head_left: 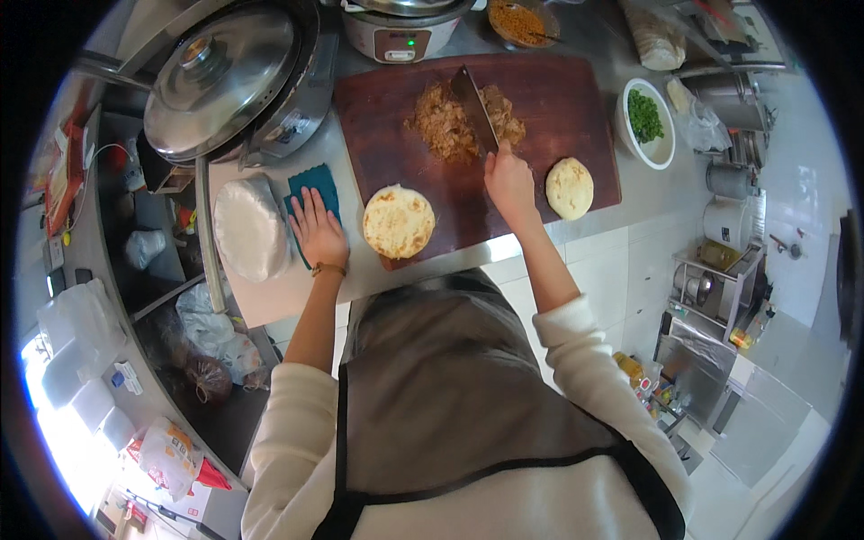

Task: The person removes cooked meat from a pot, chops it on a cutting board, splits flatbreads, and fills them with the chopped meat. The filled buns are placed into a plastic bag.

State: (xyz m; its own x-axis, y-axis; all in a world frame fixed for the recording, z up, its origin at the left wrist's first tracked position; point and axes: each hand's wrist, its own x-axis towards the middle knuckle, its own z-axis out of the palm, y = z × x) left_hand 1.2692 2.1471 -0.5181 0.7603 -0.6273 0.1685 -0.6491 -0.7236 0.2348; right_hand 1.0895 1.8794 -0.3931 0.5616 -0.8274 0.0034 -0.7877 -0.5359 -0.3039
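My right hand (510,184) is closed round the handle of a cleaver (474,108), whose blade stands on edge among chopped brown meat (445,124). The meat lies on a dark red wooden cutting board (387,108), split to both sides of the blade. Flat and with fingers spread, my left hand (317,232) rests on a folded teal cloth (319,183) left of the board. One round flatbread (399,222) with browned spots sits at the board's near left. A second flatbread (570,189) lies near its right edge.
A white bowl of chopped greens (644,117) stands right of the board. Behind are a cooker (400,36) and a bowl of orange-brown food (522,20). A large lidded pan (225,81) is at the far left, above a cloth-wrapped bundle (252,227). The counter's front edge runs before me.
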